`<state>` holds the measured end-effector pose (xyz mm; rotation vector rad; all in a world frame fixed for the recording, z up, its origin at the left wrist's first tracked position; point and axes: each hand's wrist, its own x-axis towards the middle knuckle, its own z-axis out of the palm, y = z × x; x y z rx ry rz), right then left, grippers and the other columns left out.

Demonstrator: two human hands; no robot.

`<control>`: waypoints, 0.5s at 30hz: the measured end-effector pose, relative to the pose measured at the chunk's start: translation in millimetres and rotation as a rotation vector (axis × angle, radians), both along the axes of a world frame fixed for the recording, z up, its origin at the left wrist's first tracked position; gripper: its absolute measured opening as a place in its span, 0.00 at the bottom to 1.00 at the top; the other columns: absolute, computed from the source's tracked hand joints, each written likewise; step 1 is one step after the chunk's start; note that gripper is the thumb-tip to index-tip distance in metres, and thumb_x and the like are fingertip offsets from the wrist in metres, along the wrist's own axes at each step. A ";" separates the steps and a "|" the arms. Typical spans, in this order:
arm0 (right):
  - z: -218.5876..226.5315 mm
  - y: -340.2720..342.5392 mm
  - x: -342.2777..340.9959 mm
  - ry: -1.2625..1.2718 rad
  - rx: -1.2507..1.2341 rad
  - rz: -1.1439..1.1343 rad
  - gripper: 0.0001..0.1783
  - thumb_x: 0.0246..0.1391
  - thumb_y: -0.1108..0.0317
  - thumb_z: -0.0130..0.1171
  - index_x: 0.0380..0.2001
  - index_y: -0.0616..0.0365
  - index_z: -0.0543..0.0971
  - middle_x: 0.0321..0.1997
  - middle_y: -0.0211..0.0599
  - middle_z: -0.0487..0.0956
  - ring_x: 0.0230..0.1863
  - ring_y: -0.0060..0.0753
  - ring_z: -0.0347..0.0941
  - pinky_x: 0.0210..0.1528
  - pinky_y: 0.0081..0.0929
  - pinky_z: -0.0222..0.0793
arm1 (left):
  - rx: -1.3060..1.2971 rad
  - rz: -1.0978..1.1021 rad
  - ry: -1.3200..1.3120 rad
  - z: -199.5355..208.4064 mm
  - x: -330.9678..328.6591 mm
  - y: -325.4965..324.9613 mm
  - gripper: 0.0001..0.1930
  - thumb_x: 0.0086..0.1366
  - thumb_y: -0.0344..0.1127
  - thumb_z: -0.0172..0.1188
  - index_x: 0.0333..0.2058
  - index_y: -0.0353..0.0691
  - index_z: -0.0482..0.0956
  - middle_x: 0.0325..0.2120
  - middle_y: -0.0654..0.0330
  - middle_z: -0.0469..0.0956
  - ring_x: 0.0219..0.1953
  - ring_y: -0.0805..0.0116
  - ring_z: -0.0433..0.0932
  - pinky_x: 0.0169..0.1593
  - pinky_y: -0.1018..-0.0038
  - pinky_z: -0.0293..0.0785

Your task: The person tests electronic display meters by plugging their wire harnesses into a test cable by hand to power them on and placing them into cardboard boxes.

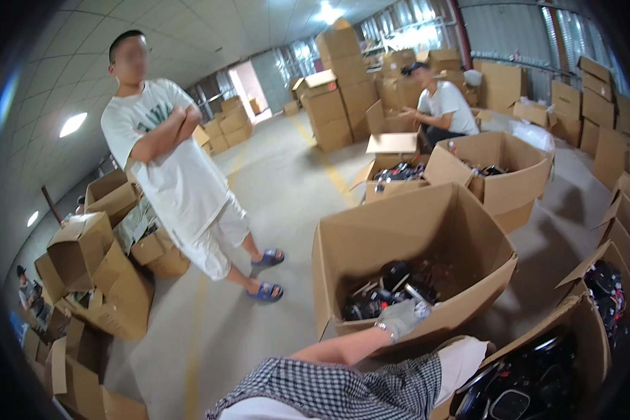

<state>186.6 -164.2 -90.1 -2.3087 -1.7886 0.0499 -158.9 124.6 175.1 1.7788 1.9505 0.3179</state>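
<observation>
My left hand [399,320], in a light grey work glove, reaches over the near wall of a large open cardboard box [413,224]. Its fingers look closed around a small pale, bluish-white object [421,309], whose kind I cannot make out. Just beyond the hand, dark glossy parts [381,287] lie in a heap at the bottom of the box, with some red bits and silvery strips among them. The box's far right corner holds brownish scraps. My right hand is out of view.
An open box of black parts [525,385] stands close at my right. Farther ahead are two more part-filled boxes [504,175]. A person with folded arms [164,154] stands at left; another person [444,108] crouches at the back. Cartons [98,280] crowd the left side.
</observation>
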 end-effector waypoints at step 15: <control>-22.6 39.9 11.3 -0.528 0.834 0.216 0.24 0.60 0.53 0.38 0.43 0.56 0.78 0.46 0.45 0.77 0.56 0.50 0.64 0.58 0.37 0.60 | 0.088 0.035 0.054 -0.6 -5.9 -4.3 0.27 0.60 0.59 0.45 0.39 0.37 0.74 0.32 0.48 0.79 0.34 0.51 0.78 0.38 0.60 0.72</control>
